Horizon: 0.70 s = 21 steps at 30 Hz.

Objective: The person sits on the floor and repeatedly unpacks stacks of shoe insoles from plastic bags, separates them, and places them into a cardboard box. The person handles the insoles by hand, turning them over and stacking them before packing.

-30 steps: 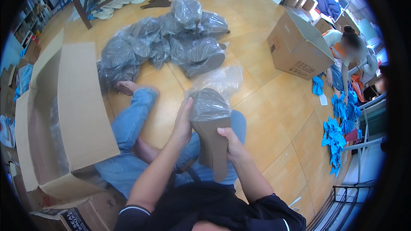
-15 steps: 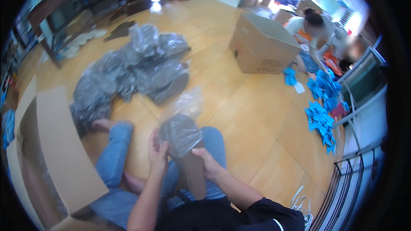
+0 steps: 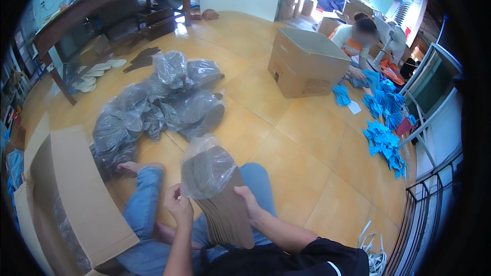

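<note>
A fanned stack of brown, sole-shaped insoles [image 3: 225, 222] lies over my lap. Its far end is inside a clear plastic bag [image 3: 204, 168]. My right hand [image 3: 248, 203] grips the stack from its right side, thumb on top. At the bag's lower left edge, my left hand [image 3: 179, 206] is closed in a pinch on the plastic. Beyond my legs, a heap of bagged grey-brown insoles [image 3: 138, 105] spreads over the floor.
An open cardboard box [image 3: 89, 189] stands at my left. A larger carton [image 3: 307, 66] sits farther off, with a person [image 3: 360, 41] handling blue pieces [image 3: 383, 143] behind it. A wooden table [image 3: 112, 0] is at far left, white straps [image 3: 374, 255] at lower right.
The bag now covers the insoles' far end more loosely and the stack has fanned out. My left hand has moved left and down, from the stack's side to the bag's edge.
</note>
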Available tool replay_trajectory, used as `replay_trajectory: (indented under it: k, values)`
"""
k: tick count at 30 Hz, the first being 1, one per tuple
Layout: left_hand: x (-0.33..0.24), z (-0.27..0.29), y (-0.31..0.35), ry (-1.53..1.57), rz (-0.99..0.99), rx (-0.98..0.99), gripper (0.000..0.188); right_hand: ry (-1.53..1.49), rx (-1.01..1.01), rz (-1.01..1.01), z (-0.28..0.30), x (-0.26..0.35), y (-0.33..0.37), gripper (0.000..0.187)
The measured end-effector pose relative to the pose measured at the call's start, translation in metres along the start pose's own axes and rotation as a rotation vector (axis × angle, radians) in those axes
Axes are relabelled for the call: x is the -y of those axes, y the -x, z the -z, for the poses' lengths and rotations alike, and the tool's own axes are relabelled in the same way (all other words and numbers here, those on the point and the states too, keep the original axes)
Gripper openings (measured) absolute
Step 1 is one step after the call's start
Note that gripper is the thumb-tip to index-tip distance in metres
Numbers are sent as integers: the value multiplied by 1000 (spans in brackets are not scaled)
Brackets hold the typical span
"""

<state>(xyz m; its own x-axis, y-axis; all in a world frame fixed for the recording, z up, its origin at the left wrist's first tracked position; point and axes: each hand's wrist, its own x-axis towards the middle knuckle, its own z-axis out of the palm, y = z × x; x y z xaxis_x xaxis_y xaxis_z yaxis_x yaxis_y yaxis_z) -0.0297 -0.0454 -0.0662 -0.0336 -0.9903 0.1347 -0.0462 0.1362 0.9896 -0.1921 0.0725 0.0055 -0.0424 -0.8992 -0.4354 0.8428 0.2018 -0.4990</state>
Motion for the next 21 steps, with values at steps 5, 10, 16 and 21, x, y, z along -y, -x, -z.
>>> replay_trajectory:
  k: [5, 10, 16, 21]
  values:
    - [-19, -11, -1, 29, -227, -179, 9, -116, 78, -19, -1, -6, -1, 61]
    - [-21, -26, 1, 422, 105, -293, 17, -42, 89, -6, -10, -9, 2, 66]
    - [3, -12, 25, -210, -176, 83, 31, -32, 57, 17, -9, -9, 0, 71]
    - [-8, -7, 37, 77, -189, 75, 39, -62, 138, 46, -3, -12, -6, 69]
